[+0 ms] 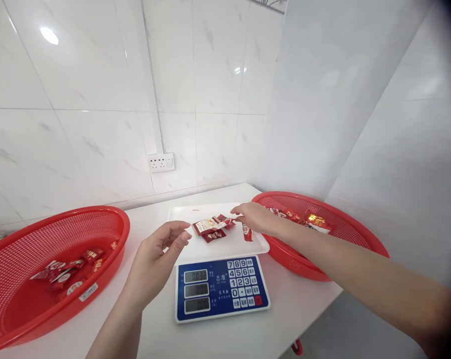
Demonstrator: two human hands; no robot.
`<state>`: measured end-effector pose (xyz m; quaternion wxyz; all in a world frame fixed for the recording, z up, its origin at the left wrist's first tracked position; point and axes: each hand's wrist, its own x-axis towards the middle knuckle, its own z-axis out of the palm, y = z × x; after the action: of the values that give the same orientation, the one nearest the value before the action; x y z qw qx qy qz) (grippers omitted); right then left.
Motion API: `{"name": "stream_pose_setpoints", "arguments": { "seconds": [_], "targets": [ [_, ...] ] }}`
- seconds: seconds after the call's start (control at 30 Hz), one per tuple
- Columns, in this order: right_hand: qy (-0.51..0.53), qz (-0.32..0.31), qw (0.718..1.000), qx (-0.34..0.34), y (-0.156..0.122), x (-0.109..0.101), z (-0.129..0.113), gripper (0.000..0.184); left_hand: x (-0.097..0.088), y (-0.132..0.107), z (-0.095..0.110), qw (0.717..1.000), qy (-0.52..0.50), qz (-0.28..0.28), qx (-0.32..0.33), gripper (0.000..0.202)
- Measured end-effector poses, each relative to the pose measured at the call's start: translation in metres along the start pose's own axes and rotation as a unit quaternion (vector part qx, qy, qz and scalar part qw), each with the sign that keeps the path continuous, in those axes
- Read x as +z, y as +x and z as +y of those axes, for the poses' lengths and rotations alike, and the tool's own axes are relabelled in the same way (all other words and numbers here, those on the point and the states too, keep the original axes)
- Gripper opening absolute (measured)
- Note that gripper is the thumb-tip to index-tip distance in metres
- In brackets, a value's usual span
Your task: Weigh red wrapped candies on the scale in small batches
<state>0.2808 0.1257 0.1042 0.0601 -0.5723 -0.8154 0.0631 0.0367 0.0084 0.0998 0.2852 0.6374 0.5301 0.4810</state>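
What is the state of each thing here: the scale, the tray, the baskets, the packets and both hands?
Blue-faced digital scale: switched on, digits showing.
White plastic weighing tray: carries a few packets.
Red snack packets: lying flat on tray.
Left red mesh plastic basket: holds several packets.
Right red mesh plastic basket: holds several packets.
Left hand: open, holding nothing.
Right hand: fingertips at a tray packet; grip unclear.

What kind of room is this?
Probably a small workroom for weighing snacks: a digital scale sits on a white table, red baskets on both sides hold packets, and the walls are tiled.
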Motion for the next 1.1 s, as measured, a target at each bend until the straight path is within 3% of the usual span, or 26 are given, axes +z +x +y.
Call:
{"name": "stream_pose_setpoints", "arguments": {
  "seconds": [0.17, 0.27, 0.43, 0.57, 0.73, 0.9, 1.0, 1.1],
  "targets": [
    [0.042, 0.029, 0.998, 0.024, -0.009, -0.013, 0.008, 0.032, 0.002, 0.001, -0.002, 1.000, 0.002, -0.004, 0.004, 0.033],
    [0.095, 0.013, 0.995, 0.019, -0.009, -0.015, 0.009, 0.031, 0.003, 0.002, -0.002, 1.000, 0.007, -0.012, 0.003, 0.031],
    [0.151, -0.144, 0.977, -0.044, -0.008, -0.007, -0.001, 0.046, 0.004, 0.002, -0.002, 1.000, 0.013, -0.018, 0.000, 0.031],
    [0.130, -0.213, 0.966, -0.071, -0.010, 0.000, -0.005, 0.037, 0.004, 0.002, -0.001, 1.000, 0.015, -0.019, -0.006, 0.032],
    [0.165, -0.197, 0.965, -0.059, -0.009, 0.000, -0.002, 0.043, 0.003, 0.002, -0.001, 1.000, 0.018, -0.018, -0.010, 0.032],
    [0.265, -0.128, 0.955, -0.034, -0.005, -0.001, 0.000, 0.029, 0.004, 0.002, -0.001, 1.000, 0.013, -0.023, -0.010, 0.033],
    [0.326, -0.106, 0.939, -0.026, -0.005, 0.002, -0.001, 0.030, 0.004, 0.002, -0.001, 1.000, 0.012, -0.023, -0.011, 0.033],
    [0.296, -0.087, 0.951, -0.018, -0.007, 0.005, 0.000, 0.035, 0.004, 0.001, -0.001, 1.000, 0.011, -0.026, -0.013, 0.033]
  ]
}}
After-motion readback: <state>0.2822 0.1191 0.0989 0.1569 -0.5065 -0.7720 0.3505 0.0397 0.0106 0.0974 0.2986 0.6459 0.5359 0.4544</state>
